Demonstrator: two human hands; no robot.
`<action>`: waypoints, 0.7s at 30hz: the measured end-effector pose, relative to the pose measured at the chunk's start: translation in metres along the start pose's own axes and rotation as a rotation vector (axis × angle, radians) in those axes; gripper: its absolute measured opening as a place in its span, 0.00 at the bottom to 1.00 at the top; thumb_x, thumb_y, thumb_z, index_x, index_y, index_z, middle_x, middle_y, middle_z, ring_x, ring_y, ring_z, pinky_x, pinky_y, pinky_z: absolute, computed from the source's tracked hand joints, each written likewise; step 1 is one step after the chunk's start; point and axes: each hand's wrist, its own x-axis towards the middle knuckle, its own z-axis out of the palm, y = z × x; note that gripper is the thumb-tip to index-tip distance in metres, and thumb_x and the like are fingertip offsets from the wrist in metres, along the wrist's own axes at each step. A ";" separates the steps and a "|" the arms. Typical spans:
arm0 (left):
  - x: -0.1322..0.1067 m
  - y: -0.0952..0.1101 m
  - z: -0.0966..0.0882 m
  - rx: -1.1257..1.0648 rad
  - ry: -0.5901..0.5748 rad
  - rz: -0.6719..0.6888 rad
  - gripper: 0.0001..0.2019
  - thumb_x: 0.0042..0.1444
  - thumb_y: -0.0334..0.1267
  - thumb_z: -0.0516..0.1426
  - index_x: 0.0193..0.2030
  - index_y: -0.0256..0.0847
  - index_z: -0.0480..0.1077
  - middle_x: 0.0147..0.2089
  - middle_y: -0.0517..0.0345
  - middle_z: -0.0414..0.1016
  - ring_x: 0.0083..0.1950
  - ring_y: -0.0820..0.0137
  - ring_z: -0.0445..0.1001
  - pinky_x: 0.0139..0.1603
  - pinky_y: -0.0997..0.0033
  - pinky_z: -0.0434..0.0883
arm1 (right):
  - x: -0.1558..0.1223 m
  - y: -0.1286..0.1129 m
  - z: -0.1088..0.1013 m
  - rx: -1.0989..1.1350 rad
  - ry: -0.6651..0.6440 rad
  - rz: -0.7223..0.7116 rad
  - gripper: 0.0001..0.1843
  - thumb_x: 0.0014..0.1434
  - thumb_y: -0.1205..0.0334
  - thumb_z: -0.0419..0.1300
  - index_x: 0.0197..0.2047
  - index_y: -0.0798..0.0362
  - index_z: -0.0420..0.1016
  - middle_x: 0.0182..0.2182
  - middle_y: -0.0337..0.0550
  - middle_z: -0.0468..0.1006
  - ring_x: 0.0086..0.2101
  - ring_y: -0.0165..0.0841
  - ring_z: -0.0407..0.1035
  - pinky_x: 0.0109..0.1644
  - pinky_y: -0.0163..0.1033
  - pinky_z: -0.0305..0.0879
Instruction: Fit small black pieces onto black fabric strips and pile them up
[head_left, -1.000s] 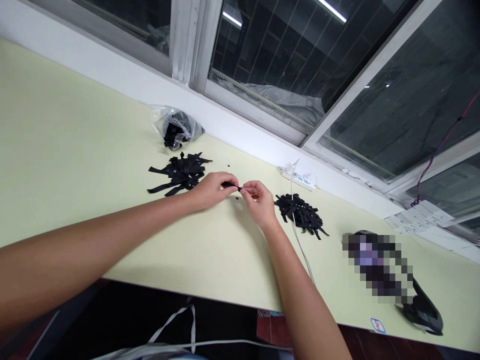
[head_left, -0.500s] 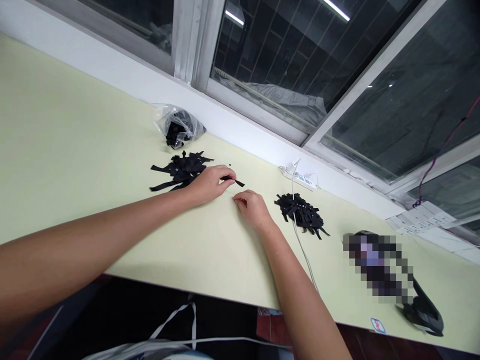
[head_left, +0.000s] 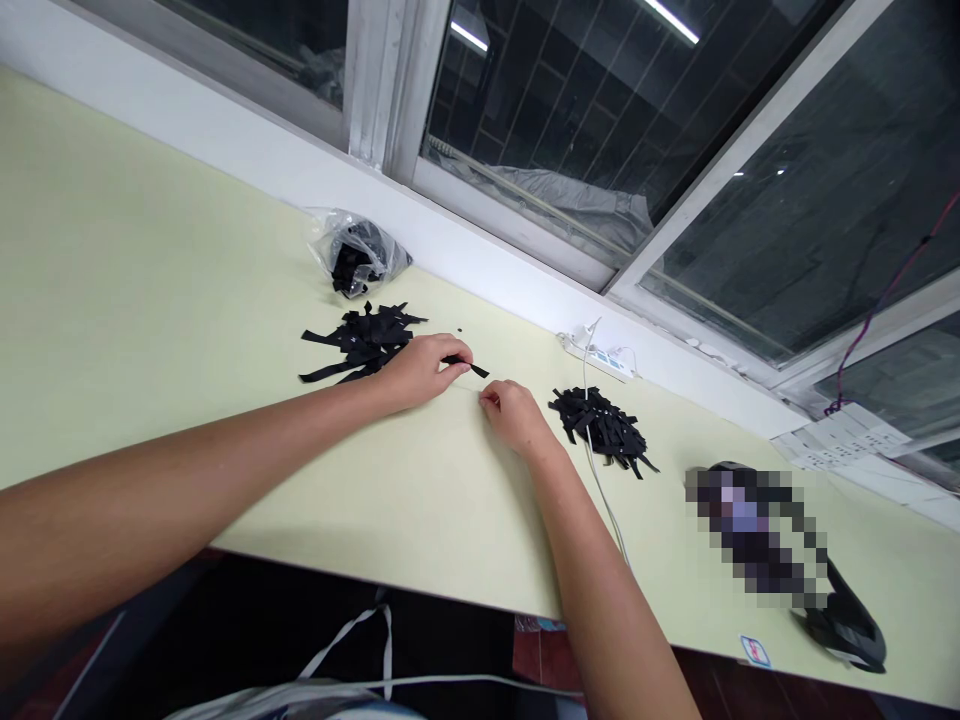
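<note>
My left hand (head_left: 431,368) pinches a short black fabric strip (head_left: 478,370), whose free end sticks out to the right past the fingertips. Close by on the right, my right hand (head_left: 511,408) has thumb and fingers pressed together. A faint thin line, perhaps a thread, seems to run from it toward the left hand; what the fingertips hold is too small to name. Behind and left of the left wrist lies a loose pile of black strips (head_left: 367,335), partly covered by that hand. A second pile of black strips (head_left: 600,425) lies right of the right hand.
A clear plastic bag (head_left: 360,255) with black strips stands near the wall. A white power strip (head_left: 600,358) lies by the wall, its white cable (head_left: 604,500) crossing the right pile. A black headset-like object (head_left: 847,625), partly pixelated, lies on the pale table (head_left: 187,270).
My right hand has drawn slightly to the right, away from the left hand, and a faint thin line shows between them. My left hand and its strip have barely moved.
</note>
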 end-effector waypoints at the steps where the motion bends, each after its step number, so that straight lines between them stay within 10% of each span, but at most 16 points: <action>1: 0.000 0.001 0.000 0.001 -0.005 -0.002 0.08 0.60 0.39 0.56 0.38 0.40 0.75 0.40 0.56 0.78 0.41 0.68 0.74 0.44 0.69 0.69 | 0.000 0.001 0.000 -0.004 -0.009 0.016 0.08 0.61 0.71 0.56 0.37 0.53 0.76 0.37 0.47 0.77 0.39 0.35 0.70 0.45 0.39 0.63; 21: 0.000 -0.002 0.000 -0.003 -0.002 -0.004 0.07 0.60 0.38 0.56 0.38 0.40 0.75 0.41 0.56 0.78 0.41 0.68 0.74 0.44 0.69 0.68 | -0.006 0.006 -0.008 0.040 0.078 0.095 0.08 0.59 0.69 0.56 0.42 0.51 0.70 0.34 0.45 0.78 0.35 0.37 0.71 0.41 0.41 0.63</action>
